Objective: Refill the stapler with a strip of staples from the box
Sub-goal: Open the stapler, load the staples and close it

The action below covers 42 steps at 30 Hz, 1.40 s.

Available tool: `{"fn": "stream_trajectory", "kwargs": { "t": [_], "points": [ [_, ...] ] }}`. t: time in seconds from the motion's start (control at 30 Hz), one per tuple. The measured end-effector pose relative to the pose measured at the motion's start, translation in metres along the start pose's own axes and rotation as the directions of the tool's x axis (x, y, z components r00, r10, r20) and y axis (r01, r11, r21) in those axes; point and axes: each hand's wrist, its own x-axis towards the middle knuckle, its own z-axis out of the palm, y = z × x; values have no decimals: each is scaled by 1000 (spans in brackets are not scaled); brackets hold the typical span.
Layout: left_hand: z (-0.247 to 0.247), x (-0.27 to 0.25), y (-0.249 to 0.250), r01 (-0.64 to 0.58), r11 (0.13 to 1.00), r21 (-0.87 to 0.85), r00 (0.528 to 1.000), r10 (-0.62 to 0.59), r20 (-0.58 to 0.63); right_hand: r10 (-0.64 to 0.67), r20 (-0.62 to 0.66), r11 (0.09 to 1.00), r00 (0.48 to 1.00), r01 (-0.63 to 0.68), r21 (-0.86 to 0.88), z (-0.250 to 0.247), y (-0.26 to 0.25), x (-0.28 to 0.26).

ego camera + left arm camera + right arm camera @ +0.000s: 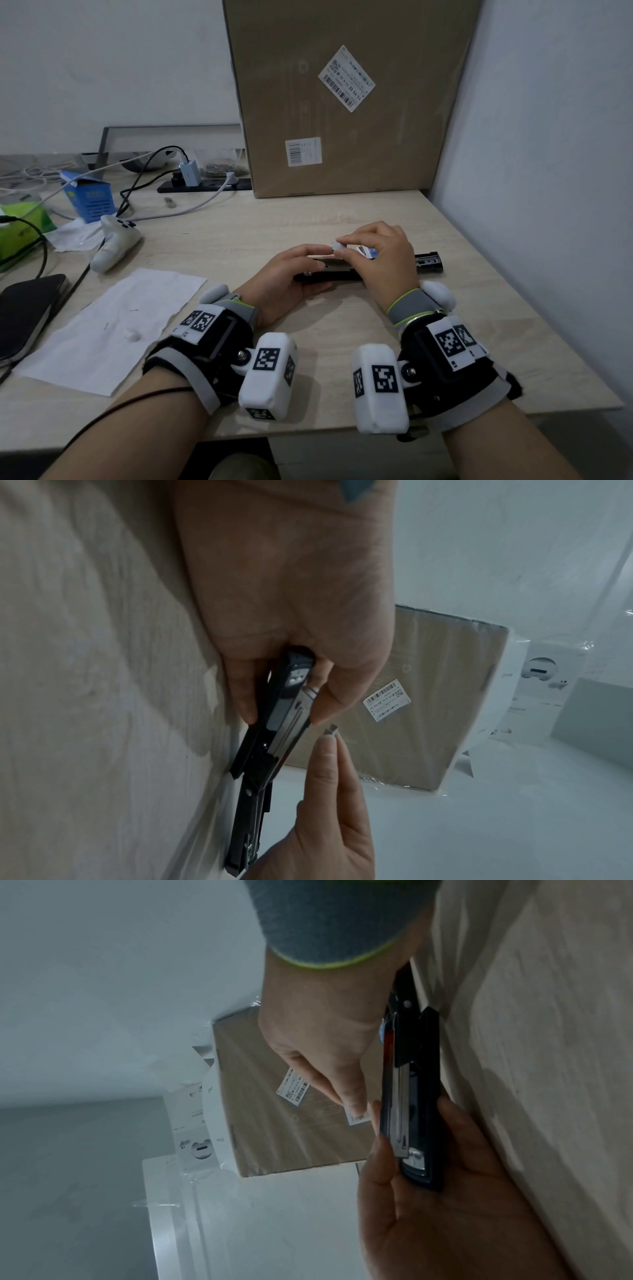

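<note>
Two hands meet over the pale wood surface, each wrist strapped with a black band carrying white marker blocks. Left hand cups the front end of the black stapler, thumb on one side and fingers curled on the other, gripping it. That stapler lies flat, opened out, its metal staple channel bared and its top arm folded back to the right. Right hand hangs just above the channel, thumb and forefinger pinching a short strip of staples; a small white and blue box sits under its curled fingers, though whether they hold it cannot be told. To the left lie a sheet of white paper, a dark phone and a white controller. Farther back stand a blue carton, cables with a power strip, and a large cardboard box leaning against the wall.
</note>
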Motion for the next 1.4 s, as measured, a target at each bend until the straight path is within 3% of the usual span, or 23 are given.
{"fn": "stream_trajectory", "kwargs": {
  "t": [0.43,0.9,1.23,1.4],
  "points": [
    [-2,1,-1,27,997,-71,1000,-28,-10,16,145,1000,989,-19,19,1,-3,-3],
    [-4,3,-3,28,997,-67,1000,-28,1,40,158,996,987,-52,73,0,-5,-4],
    [-4,3,-3,31,993,-115,999,-33,-11,55,215,998,975,-50,-27,3,0,-3],
    [-5,3,-2,13,991,-134,999,-18,-32,81,177,997,981,-76,-34,0,-2,-3]
  ]
}}
